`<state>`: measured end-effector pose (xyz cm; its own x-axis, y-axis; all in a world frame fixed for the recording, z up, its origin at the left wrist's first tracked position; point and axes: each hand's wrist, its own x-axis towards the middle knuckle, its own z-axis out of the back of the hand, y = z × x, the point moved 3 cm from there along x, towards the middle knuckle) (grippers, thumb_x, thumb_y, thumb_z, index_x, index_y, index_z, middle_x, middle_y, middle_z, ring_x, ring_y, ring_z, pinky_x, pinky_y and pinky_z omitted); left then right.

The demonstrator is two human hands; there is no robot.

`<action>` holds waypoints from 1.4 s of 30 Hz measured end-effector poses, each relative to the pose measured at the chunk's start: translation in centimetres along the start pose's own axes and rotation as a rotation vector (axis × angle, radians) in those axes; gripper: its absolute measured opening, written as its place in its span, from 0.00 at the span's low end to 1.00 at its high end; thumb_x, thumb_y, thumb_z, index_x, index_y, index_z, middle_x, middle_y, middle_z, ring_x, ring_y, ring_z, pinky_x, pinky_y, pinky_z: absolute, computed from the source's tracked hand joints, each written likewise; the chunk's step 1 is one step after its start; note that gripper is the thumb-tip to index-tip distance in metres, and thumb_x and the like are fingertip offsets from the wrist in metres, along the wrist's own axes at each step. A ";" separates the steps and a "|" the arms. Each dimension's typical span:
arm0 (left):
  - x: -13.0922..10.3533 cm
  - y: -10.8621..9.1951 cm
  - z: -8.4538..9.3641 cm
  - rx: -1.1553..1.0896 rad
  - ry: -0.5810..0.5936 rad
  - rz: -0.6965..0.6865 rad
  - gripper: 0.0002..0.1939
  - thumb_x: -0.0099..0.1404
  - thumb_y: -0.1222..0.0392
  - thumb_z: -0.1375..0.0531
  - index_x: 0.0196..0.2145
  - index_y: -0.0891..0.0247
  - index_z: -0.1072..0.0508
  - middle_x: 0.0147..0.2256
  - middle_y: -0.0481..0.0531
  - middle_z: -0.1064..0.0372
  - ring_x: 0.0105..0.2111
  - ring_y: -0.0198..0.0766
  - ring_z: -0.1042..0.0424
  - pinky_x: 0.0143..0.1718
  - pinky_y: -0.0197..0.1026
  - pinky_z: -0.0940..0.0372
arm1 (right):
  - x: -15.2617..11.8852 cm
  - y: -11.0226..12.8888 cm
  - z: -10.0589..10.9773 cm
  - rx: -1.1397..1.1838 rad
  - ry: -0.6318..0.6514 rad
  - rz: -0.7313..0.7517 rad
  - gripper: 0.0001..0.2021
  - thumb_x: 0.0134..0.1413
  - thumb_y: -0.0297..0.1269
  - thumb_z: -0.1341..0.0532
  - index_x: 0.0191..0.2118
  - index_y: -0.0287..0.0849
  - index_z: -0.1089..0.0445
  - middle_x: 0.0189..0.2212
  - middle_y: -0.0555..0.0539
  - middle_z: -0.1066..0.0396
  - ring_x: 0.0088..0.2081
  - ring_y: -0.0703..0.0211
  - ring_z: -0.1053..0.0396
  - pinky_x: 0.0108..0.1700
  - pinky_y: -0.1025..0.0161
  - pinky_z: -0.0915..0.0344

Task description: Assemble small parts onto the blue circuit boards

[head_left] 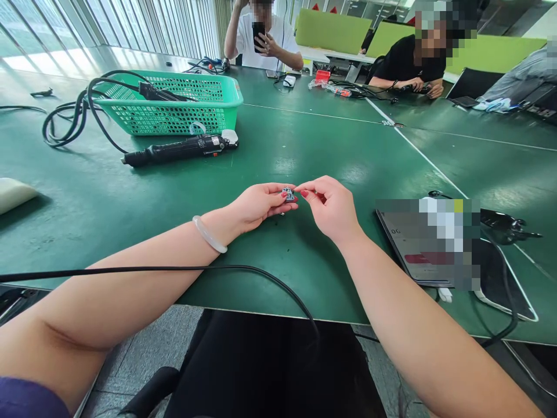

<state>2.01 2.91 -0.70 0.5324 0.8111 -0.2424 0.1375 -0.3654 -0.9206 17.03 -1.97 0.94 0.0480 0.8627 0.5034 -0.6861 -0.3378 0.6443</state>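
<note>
Between the thumb and fingers of my left hand (259, 204) is a small grey and black part (288, 194), too small to name; it looks like metal or a little circuit piece. My right hand (331, 206) is closed in a pinch right beside it, its fingertips at the part's right edge. Whether that pinch holds anything tiny cannot be made out. Both hands are just above the green table (261, 244). A black electric screwdriver (178, 150) with a cable lies beyond my left hand.
A green plastic basket (174, 107) with a black tool and cables stands at the back left. To the right lie a tablet or phone (418, 261), partly blurred, and a white-edged device (507, 278). A black cable (252, 268) crosses in front of me. Other people sit across the table.
</note>
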 end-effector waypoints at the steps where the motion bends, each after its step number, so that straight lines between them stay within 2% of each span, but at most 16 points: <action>1: 0.0 0.0 0.0 -0.010 0.000 -0.003 0.11 0.67 0.73 0.44 0.42 0.70 0.23 0.40 0.57 0.23 0.35 0.32 0.23 0.54 0.42 0.30 | 0.0 0.0 -0.2 0.000 0.025 0.013 0.11 0.59 0.30 0.43 0.36 0.46 0.22 0.34 0.48 0.28 0.31 0.61 0.34 0.34 0.61 0.38; 4: 0.0 0.0 0.0 -0.019 0.025 -0.006 0.11 0.67 0.73 0.45 0.41 0.70 0.22 0.40 0.57 0.23 0.35 0.31 0.23 0.53 0.40 0.30 | -0.1 0.2 -0.5 -0.018 0.068 0.060 0.12 0.59 0.28 0.44 0.37 0.46 0.22 0.34 0.47 0.29 0.31 0.61 0.34 0.34 0.61 0.38; 12: -0.1 -0.1 -0.2 0.005 0.035 -0.005 0.11 0.66 0.73 0.43 0.42 0.69 0.22 0.41 0.57 0.23 0.35 0.31 0.23 0.54 0.42 0.31 | -0.2 0.3 -0.4 -0.025 0.068 0.071 0.12 0.59 0.28 0.46 0.35 0.45 0.24 0.34 0.48 0.29 0.30 0.62 0.37 0.35 0.61 0.39; 14: -0.1 -0.2 -0.2 0.006 0.005 -0.007 0.10 0.67 0.72 0.44 0.43 0.70 0.24 0.40 0.56 0.24 0.35 0.31 0.23 0.54 0.42 0.31 | -0.2 0.3 -0.4 -0.025 0.053 0.059 0.12 0.59 0.28 0.46 0.35 0.45 0.25 0.34 0.48 0.29 0.29 0.63 0.38 0.34 0.62 0.40; 17: -0.1 -0.5 0.1 -0.013 -0.113 -0.047 0.09 0.67 0.73 0.44 0.43 0.70 0.27 0.35 0.54 0.25 0.33 0.31 0.24 0.52 0.42 0.31 | -0.1 0.0 -0.6 -0.051 0.063 0.009 0.10 0.58 0.27 0.44 0.38 0.44 0.25 0.33 0.49 0.30 0.26 0.65 0.40 0.33 0.62 0.41; 20: 0.0 -0.8 0.5 -0.053 -0.234 -0.107 0.09 0.66 0.75 0.45 0.42 0.71 0.29 0.33 0.52 0.26 0.31 0.31 0.24 0.51 0.41 0.31 | -0.1 -0.3 -1.3 -0.117 0.154 -0.050 0.06 0.55 0.29 0.39 0.36 0.43 0.24 0.32 0.49 0.31 0.26 0.65 0.40 0.32 0.62 0.41; 23: 0.1 -1.0 0.9 -0.081 -0.299 -0.149 0.09 0.65 0.77 0.45 0.42 0.71 0.31 0.33 0.52 0.27 0.31 0.31 0.24 0.49 0.41 0.31 | -0.2 -0.2 -1.9 -0.154 0.239 -0.051 0.03 0.53 0.32 0.35 0.35 0.43 0.23 0.33 0.49 0.30 0.28 0.64 0.38 0.33 0.61 0.40; 27: 0.2 -1.0 1.0 -0.076 -0.329 -0.157 0.09 0.65 0.78 0.44 0.40 0.70 0.32 0.31 0.50 0.27 0.30 0.30 0.26 0.46 0.39 0.32 | -0.7 0.7 -2.7 -0.178 0.379 0.001 0.04 0.53 0.37 0.34 0.35 0.44 0.22 0.35 0.48 0.28 0.33 0.61 0.34 0.36 0.60 0.38; 31: 0.2 -0.9 1.0 0.006 -0.336 -0.148 0.08 0.64 0.75 0.41 0.40 0.69 0.32 0.29 0.49 0.28 0.30 0.30 0.28 0.42 0.38 0.35 | -1.1 1.3 -3.3 -0.270 0.476 0.060 0.05 0.56 0.32 0.36 0.32 0.44 0.22 0.35 0.48 0.27 0.37 0.58 0.31 0.39 0.59 0.37; 34: 0.2 -0.9 1.1 0.084 -0.326 -0.158 0.07 0.63 0.74 0.39 0.39 0.68 0.32 0.27 0.48 0.29 0.28 0.29 0.30 0.38 0.37 0.37 | -0.9 1.3 -2.8 -0.229 0.367 0.093 0.06 0.57 0.30 0.38 0.32 0.44 0.22 0.34 0.48 0.26 0.36 0.59 0.31 0.38 0.60 0.36; 39: -0.2 -0.9 0.6 0.188 -0.257 -0.182 0.08 0.61 0.73 0.37 0.37 0.68 0.31 0.27 0.48 0.27 0.28 0.29 0.30 0.39 0.38 0.37 | -0.3 0.8 -0.8 -0.118 -0.030 0.049 0.05 0.55 0.30 0.36 0.33 0.44 0.21 0.31 0.49 0.27 0.31 0.61 0.32 0.34 0.61 0.37; 42: -0.6 -1.0 0.1 0.239 -0.217 -0.180 0.09 0.60 0.73 0.36 0.37 0.69 0.31 0.28 0.48 0.27 0.30 0.30 0.28 0.41 0.40 0.36 | -0.1 0.5 -0.4 -0.109 -0.103 0.023 0.05 0.55 0.30 0.36 0.33 0.44 0.21 0.31 0.49 0.28 0.29 0.62 0.33 0.32 0.61 0.37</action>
<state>1.49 2.87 0.37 0.3241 0.9401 -0.1059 0.0006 -0.1122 -0.9937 16.38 -2.12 0.98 0.1014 0.8103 0.5772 -0.7622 -0.3095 0.5685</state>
